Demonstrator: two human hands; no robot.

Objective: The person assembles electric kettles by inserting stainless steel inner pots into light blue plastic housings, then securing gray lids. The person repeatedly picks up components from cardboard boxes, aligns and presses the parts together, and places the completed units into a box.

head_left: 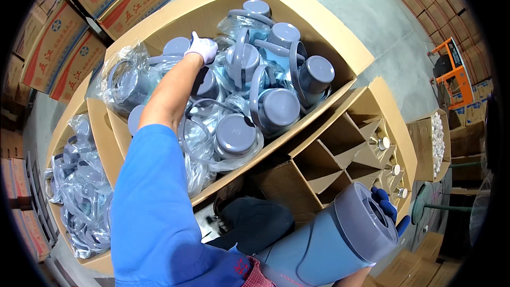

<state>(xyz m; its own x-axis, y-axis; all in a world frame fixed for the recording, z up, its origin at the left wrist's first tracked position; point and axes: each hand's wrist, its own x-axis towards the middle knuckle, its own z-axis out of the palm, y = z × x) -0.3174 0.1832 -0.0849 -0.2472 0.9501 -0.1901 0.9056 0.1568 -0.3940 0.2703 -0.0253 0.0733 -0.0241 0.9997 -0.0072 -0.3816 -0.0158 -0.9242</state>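
Observation:
A large grey-blue thermos flask [324, 244] lies tilted across my lap, its grey top end toward the right. My right hand [388, 207], in a glove with dark blue fingers, wraps around its far side by the top; most of that hand is hidden behind the flask. My left hand [203, 49], in a white glove with dark fingers, reaches into a big cardboard box [324, 32]. Its thumb stands apart from the fingers, which are partly hidden among grey-blue thermos parts with loop handles, such as one wrapped in clear plastic [236, 134].
A divided carton [319, 159] stands right of the big box, with several silvery-necked bottles [383, 143] in its cells. At left, another box holds bagged grey handles [87, 191]. Printed cartons [64, 48] are stacked far left; an orange-framed cart [457, 74] stands far right.

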